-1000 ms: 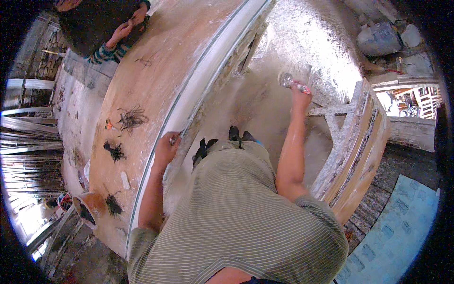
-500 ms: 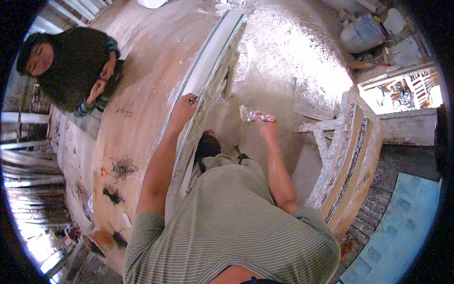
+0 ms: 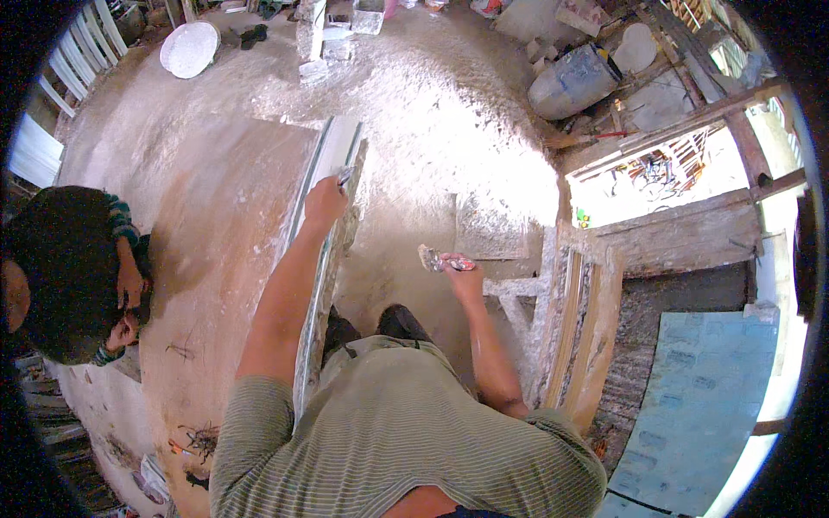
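A long white moulding strip [image 3: 338, 142] with dark green edge lines runs along the right side of the brown tabletop [image 3: 226, 203]. My left hand [image 3: 325, 205] is closed over it near the far end, around a small silvery tool [image 3: 345, 176] whose kind I cannot make out. Held out over the floor to the right, my right hand [image 3: 465, 274] grips a paintbrush [image 3: 445, 259]. Its handle is red and smeared with white, and its pale bristles point left, touching nothing.
Across the table, at the left, another person [image 3: 65, 276] has both hands together. A whitened wooden stand [image 3: 553, 319] is at my right, with a light blue sheet [image 3: 704, 388] beyond. Farther off lie a blue-grey barrel [image 3: 574, 82] and a white round disc [image 3: 190, 50].
My view has shifted forward, showing more floor beyond the table. My left hand is now closer to the strip's far end. The brush stays in my right hand.
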